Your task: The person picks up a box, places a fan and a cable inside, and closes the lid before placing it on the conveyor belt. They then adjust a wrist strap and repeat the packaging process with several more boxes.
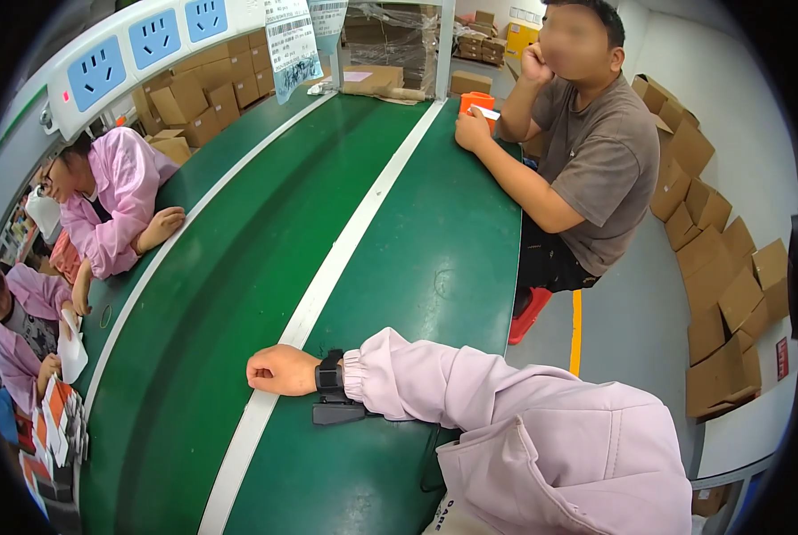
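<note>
- Two co-workers in pink sleeves [113,187] are at the left edge of the green surface [434,223]; one handles a white sheet [75,352] by a pile of orange-and-white pieces [58,415], too overlapped to count.
- Over that edge, one power strip [118,67] has three blue sockets [154,38].
- The right hand [283,370] is loosely clenched at the right-hand one of two white strips [338,254] running along the surface; one black strap [330,374] circles its wrist. The left hand is out of view; I cannot tell its state.
- Two hanging labels [292,45] bear barcodes and small print.
- By the far right corner, one brown-shirted co-worker [595,169] holds a white object [485,113].
- Beyond the right edge stand many open cardboard boxes [724,374], contents unclear.
</note>
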